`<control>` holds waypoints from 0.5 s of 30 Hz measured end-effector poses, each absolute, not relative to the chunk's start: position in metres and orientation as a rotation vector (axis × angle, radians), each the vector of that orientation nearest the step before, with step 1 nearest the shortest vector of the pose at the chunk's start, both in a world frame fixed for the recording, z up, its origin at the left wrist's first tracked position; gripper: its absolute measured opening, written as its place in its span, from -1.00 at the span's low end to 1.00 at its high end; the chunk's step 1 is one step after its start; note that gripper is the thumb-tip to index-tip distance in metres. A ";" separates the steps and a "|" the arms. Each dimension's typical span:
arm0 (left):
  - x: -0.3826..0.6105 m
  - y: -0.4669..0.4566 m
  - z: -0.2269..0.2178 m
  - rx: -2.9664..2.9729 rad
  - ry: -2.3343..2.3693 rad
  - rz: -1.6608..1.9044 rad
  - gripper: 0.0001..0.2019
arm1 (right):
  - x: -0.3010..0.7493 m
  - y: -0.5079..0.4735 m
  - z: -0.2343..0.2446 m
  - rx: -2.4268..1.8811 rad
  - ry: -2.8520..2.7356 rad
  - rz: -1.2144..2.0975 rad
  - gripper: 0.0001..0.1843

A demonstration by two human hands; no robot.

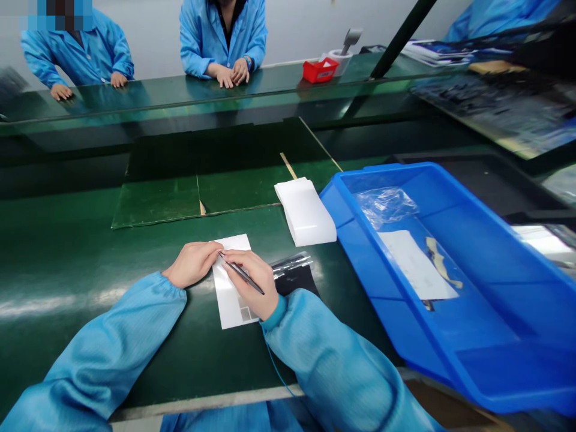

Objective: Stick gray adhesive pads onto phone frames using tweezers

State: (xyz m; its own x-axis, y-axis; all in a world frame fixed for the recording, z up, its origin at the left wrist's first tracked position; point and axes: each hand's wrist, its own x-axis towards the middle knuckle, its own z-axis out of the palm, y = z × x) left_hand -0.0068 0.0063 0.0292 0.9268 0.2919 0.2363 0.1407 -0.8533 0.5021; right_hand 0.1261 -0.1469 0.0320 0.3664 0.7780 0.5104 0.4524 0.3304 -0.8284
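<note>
The person's blue sleeves are reaching in from the bottom of the view across the green counter [58, 252]. The right hand [249, 282] is pinching slim dark tweezers [242, 273] in its grip, their tips pointing up and left over a white sheet [229, 282]. The left hand [192, 264] is lying on the sheet's left edge with its fingers together, just beside the tweezer tips; whether this grip is pinching anything, I cannot tell. The sheet is lying flat on the counter, partly under both hands. A black plastic bag [292, 277] is lying just right of the sheet, and a stack of white sheets [305, 211] is sitting farther on, beside a blue tray [387, 170] holding a clear bag [386, 207] and white paper [416, 264]. Across the counter, two co-workers in blue coats are resting their hands [231, 75] on a glass ledge [180, 93].
</note>
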 end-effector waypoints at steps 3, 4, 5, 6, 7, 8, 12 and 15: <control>-0.007 0.006 0.030 2.598 0.312 0.430 -0.75 | 0.126 -0.147 0.033 -1.310 -1.255 0.301 -0.77; -0.007 0.006 0.030 2.596 0.310 0.429 -0.75 | 0.126 -0.147 0.033 -1.303 -1.259 0.306 -0.77; -0.007 0.006 0.030 2.592 0.309 0.425 -0.75 | 0.126 -0.147 0.033 -1.295 -1.266 0.312 -0.77; -0.007 0.006 0.030 2.588 0.308 0.421 -0.74 | 0.126 -0.147 0.033 -1.290 -1.271 0.315 -0.77; -0.007 0.006 0.030 2.584 0.308 0.421 -0.74 | 0.126 -0.147 0.034 -1.291 -1.272 0.315 -0.77; -0.007 0.006 0.030 2.583 0.310 0.422 -0.74 | 0.126 -0.147 0.034 -1.299 -1.269 0.309 -0.77; -0.007 0.005 0.031 2.575 0.311 0.424 -0.73 | 0.126 -0.147 0.034 -1.319 -1.262 0.304 -0.78; -0.007 0.005 0.034 2.557 0.305 0.404 -0.72 | 0.126 -0.147 0.034 -1.311 -1.266 0.311 -0.77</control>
State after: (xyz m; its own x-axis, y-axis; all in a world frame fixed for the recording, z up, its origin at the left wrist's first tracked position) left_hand -0.0066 0.0048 0.0340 0.9299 0.2925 0.2232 0.1346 -0.8350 0.5336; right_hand 0.1262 -0.1475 0.0339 0.3661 0.7805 0.5067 0.4574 0.3233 -0.8284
